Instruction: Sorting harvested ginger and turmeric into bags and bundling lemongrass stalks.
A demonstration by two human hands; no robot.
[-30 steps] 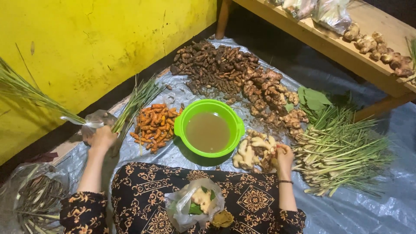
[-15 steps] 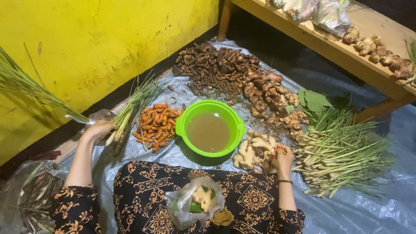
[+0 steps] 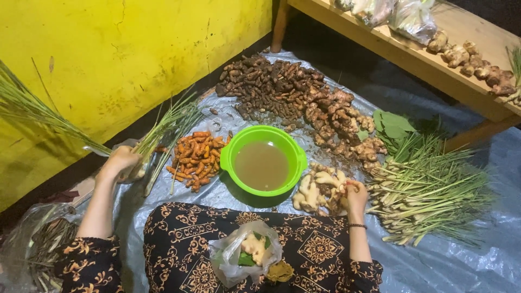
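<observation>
lemongrass stalks (image 3: 32, 111) cut off left, shelf bags (image 3: 412, 19) cropped

Glossy green plastic basin (image 3: 264, 140) on crinkled shiny plastic sheet (image 3: 461, 260).

A yellow wall (image 3: 108, 59) rose on the left, its paint scuffed and cracked, meeting a dark floor (image 3: 347, 59) along its foot. Most of the ground was covered by a crinkled grey-blue plastic sheet (image 3: 461, 260) (shiny where it caught the light). A wooden bench (image 3: 401, 54) crossed the upper right corner, one leg (image 3: 279, 24) standing by the wall. The light was dim and warm.
</observation>
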